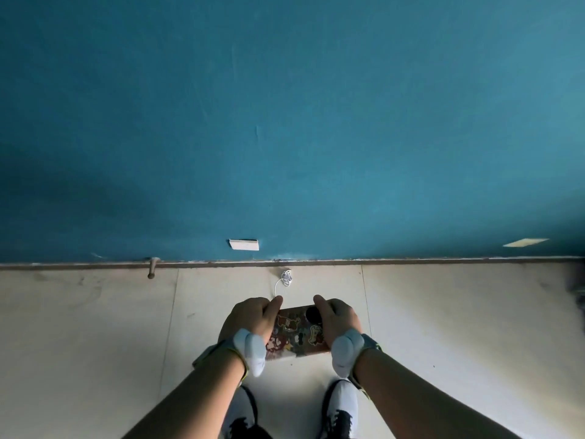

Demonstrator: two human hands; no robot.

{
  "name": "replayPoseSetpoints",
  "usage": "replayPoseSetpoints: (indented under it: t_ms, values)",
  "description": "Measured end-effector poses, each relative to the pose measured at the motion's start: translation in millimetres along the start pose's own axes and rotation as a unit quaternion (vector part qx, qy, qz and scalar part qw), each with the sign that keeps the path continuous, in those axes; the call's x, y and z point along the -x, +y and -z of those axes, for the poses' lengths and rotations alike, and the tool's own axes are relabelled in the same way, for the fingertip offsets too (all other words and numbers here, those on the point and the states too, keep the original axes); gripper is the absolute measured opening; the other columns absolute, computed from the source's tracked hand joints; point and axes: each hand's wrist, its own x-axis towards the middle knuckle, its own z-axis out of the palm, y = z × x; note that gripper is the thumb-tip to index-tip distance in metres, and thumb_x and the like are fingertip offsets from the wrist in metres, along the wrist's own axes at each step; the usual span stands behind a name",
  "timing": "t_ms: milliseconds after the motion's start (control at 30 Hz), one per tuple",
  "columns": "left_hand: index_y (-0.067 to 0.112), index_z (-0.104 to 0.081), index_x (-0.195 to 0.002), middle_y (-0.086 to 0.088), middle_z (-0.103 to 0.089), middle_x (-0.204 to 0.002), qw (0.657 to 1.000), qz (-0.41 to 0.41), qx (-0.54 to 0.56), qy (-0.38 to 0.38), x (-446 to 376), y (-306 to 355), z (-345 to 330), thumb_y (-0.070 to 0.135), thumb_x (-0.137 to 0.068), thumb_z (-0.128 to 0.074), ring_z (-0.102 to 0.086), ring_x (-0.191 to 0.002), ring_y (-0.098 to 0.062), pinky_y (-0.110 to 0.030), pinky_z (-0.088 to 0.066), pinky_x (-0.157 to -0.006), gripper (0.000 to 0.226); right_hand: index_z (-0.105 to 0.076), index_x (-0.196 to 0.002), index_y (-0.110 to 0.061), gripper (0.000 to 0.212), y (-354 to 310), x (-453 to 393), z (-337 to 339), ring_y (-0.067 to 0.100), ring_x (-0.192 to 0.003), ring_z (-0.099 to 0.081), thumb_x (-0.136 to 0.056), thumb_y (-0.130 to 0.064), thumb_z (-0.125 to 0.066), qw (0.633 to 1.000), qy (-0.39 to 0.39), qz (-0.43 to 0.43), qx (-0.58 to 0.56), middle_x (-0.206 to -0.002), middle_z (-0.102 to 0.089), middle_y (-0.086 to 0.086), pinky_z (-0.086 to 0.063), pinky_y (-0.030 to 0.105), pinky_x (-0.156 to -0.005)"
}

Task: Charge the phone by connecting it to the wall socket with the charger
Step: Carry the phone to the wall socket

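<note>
A phone (296, 335) in a cartoon-patterned case faces back-up, held between both hands above the floor. My left hand (253, 318) grips its left edge, and the white charger cable (278, 285) runs up from the fingertips. My right hand (337, 318) grips the right edge beside the dark camera ring. The cable ends in a small white coil (287, 277) lying on the floor by the skirting. A white wall socket (244, 244) sits low on the teal wall, up and left of the coil. Nothing appears plugged into it.
The teal wall (285, 122) fills the upper view above a brown skirting strip (411, 260). A doorstop peg (153, 267) juts out at the left. A second pale plate (525, 242) sits at the right. My white shoes (340, 407) stand on pale floor tiles.
</note>
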Motion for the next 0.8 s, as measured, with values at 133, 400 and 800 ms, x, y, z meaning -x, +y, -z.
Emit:
replayPoseSetpoints:
  t_ms: [133, 400, 800]
  values:
    - [0.020, -0.041, -0.049, 0.007, -0.042, -0.038, 0.999, 0.033, 0.009, 0.003, -43.2, -37.5, -65.1, 0.055, -0.097, -0.038, -0.041, -0.044, -0.008, -0.025, -0.026, -0.048, 0.059, -0.062, -0.074, -0.026, 0.031, 50.9, -70.6, -32.3, 0.012, -0.066, -0.061, -0.085, -0.055, -0.058, 1.000, -0.018, 0.007, 0.014, -0.072, -0.065, -0.006, -0.041, 0.020, -0.051]
    - [0.016, -0.044, -0.059, 0.002, -0.046, -0.054, 0.998, 0.051, -0.010, -0.041, -123.6, -100.9, -180.8, 0.053, -0.099, -0.033, -0.042, -0.051, -0.013, -0.026, -0.028, -0.050, 0.056, -0.064, -0.073, -0.026, 0.032, 147.6, -194.2, -86.3, 0.011, -0.063, -0.060, -0.084, -0.055, -0.060, 0.999, -0.029, 0.015, 0.021, -0.069, -0.064, -0.007, -0.040, 0.019, -0.051]
    - [0.018, -0.068, -0.111, -0.002, -0.071, -0.113, 0.992, 0.057, -0.013, -0.113, -212.5, -169.7, -298.5, 0.036, -0.097, -0.046, -0.063, -0.097, -0.020, -0.022, -0.043, -0.077, 0.032, -0.066, -0.094, -0.019, 0.036, 226.2, -343.8, -131.5, 0.016, -0.071, -0.056, -0.089, -0.053, -0.056, 0.987, -0.096, 0.039, 0.125, -0.086, -0.062, 0.001, -0.036, 0.020, -0.054]
